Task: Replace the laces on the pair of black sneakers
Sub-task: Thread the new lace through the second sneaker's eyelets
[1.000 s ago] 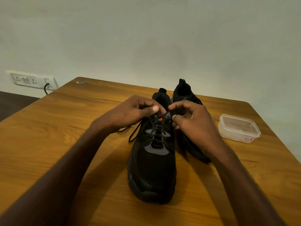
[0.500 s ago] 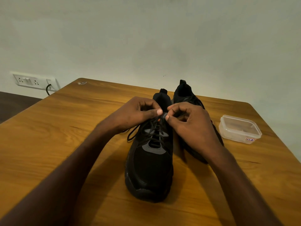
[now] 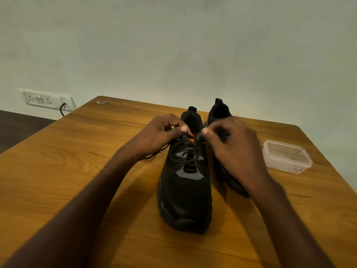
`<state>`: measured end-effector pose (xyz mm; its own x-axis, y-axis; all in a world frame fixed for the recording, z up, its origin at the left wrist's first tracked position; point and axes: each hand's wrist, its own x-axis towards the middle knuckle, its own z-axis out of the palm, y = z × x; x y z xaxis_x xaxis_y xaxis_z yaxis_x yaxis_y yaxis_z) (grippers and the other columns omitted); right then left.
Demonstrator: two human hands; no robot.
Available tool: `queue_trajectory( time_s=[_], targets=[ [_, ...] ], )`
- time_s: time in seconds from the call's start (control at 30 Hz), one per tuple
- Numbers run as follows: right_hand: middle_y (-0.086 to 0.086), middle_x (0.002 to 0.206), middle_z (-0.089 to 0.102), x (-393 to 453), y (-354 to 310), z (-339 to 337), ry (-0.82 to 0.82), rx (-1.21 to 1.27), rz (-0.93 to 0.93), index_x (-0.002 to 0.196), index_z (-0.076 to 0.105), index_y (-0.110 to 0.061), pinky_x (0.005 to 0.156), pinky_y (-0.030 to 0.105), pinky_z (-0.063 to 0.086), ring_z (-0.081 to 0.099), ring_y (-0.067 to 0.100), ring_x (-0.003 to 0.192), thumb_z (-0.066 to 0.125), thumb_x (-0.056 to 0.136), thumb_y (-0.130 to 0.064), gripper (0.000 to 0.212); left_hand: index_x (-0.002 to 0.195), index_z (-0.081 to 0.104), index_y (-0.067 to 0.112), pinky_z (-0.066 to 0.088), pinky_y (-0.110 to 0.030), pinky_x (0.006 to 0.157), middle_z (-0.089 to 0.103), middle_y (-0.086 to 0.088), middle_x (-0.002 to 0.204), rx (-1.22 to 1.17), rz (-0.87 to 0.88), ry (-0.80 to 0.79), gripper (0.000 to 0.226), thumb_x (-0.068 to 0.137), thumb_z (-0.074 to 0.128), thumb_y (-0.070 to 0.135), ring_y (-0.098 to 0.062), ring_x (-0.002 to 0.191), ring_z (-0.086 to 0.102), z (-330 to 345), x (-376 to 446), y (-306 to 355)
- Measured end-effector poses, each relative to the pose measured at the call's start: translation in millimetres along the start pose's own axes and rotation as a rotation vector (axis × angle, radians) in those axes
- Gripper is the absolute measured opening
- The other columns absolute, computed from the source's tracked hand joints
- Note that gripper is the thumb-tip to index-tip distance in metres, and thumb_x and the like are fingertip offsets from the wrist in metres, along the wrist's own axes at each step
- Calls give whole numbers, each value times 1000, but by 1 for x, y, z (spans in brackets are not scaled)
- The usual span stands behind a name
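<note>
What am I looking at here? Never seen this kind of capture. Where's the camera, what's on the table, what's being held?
There is no robot: a person works with bare hands, and the one camera sits on their head, looking forward and down, so the arms enter from the bottom. On the wooden table stand two black sneakers. The near sneaker is laced; the far sneaker stands beside it, mostly behind the right hand. A clear lidded box sits on the right. The left hand pinches the lace at the near sneaker's top eyelets, and a loose end trails left. The right hand is blurred; its fingers are curled at the same spot, seemingly pinching the lace too.
</note>
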<state>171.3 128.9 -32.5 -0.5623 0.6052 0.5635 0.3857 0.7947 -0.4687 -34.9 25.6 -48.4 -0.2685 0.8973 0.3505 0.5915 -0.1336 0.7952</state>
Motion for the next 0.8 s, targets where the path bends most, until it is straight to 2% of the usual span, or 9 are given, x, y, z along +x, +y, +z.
queue_trajectory(
  time_s=[0.07, 0.1, 0.17, 0.23, 0.33, 0.43, 0.53, 0.63, 0.8],
  targets=[
    [-19, 100, 66, -2, 0, 5, -209, 12, -26, 106, 74, -32, 79, 22, 51, 61, -2, 89, 65, 96, -45, 19, 102, 76, 16, 46, -13, 68, 64, 3, 104, 10, -3, -4, 20, 104, 60, 28, 0, 84, 59, 0, 0, 0],
    [-20, 95, 68, -2, 2, 6, -200, 60, -9, 101, 75, -33, 79, 21, 51, 62, -3, 88, 68, 95, -41, 12, 101, 76, 18, 46, -14, 68, 64, 2, 104, 8, -7, -6, 20, 104, 60, 29, -1, 83, 58, 0, -1, 0],
    [-25, 87, 67, 0, 8, 3, -1, 167, 97, 94, 74, -36, 76, 16, 48, 63, -7, 87, 71, 95, -34, 3, 97, 76, 21, 46, -16, 69, 64, 1, 104, -6, -9, -8, 19, 104, 60, 30, -2, 84, 59, 0, 0, 0],
    [-23, 87, 67, 4, 15, -7, 368, 240, 227, 96, 73, -31, 74, 19, 49, 66, -1, 87, 70, 97, -32, 4, 97, 75, 22, 46, -14, 70, 64, 4, 102, -4, -11, -11, 18, 104, 61, 30, 0, 85, 60, -1, -1, 0],
    [-5, 108, 68, 7, 25, -22, 681, 123, 223, 109, 70, -19, 78, 22, 40, 61, 8, 95, 67, 98, -31, 16, 103, 76, 19, 47, -17, 71, 64, 6, 109, 19, -9, 5, 11, 102, 65, 24, -4, 87, 60, -2, 0, 0],
    [-1, 126, 59, 7, 18, -18, 526, 50, 105, 125, 64, -19, 77, 22, 43, 61, 12, 102, 68, 98, -30, 30, 102, 72, 18, 47, -20, 71, 66, 2, 113, 31, 0, 65, 5, 98, 72, 22, -7, 82, 60, -4, -1, -1],
    [-12, 116, 66, 4, 7, -8, 173, 70, -25, 118, 70, -29, 80, 29, 55, 62, 5, 97, 68, 96, -43, 25, 95, 69, 15, 52, -37, 77, 67, 4, 103, 53, 2, 50, 21, 91, 77, 34, -17, 86, 63, -12, -3, -6],
    [-21, 103, 71, 1, 4, 1, -127, 60, -45, 107, 76, -36, 84, 26, 54, 62, -3, 93, 72, 92, -43, 17, 90, 71, 20, 52, -36, 77, 66, 10, 99, 77, 19, 3, 32, 83, 77, 50, -14, 90, 63, -18, -5, -9],
    [-22, 91, 63, 6, 14, -7, 160, 53, 155, 98, 74, -34, 68, 18, 45, 61, -2, 82, 71, 97, -32, 4, 90, 74, 21, 57, -52, 85, 66, 6, 101, 88, 40, -31, 12, 88, 83, 30, -18, 92, 65, -22, -5, -9]
  ],
)
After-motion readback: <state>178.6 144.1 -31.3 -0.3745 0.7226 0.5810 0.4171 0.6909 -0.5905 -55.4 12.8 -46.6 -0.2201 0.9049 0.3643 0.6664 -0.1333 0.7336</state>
